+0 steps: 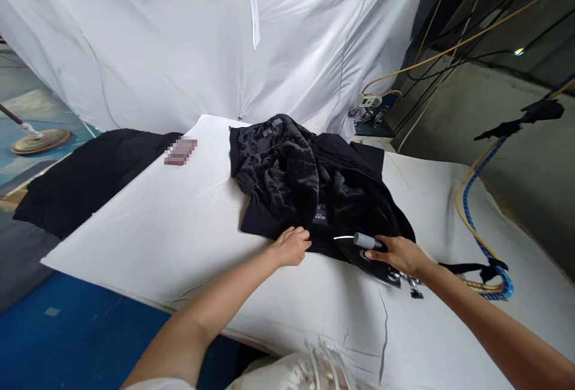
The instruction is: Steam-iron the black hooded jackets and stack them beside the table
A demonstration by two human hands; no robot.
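Note:
A black jacket [287,168] with a plush lining lies spread on the white ironing table [188,216]. Its small neck label [320,216] shows near the edge closest to me. My left hand [291,246] rests at that near edge, its fingers curled over the black cloth and closed on it. In my right hand [402,253] is the grey handle of a steam iron [375,267]. The iron's pointed front faces left and lies over the jacket's near edge, right of my left hand. Its soleplate is mostly hidden from above.
A blue hose [469,198] with a yellow cable runs from the iron up to the right. More black cloth [94,174] hangs off the table's left side, beside a blurred reddish object [181,151]. White sheeting [179,36] hangs behind the table. A machine [371,108] stands at the back right.

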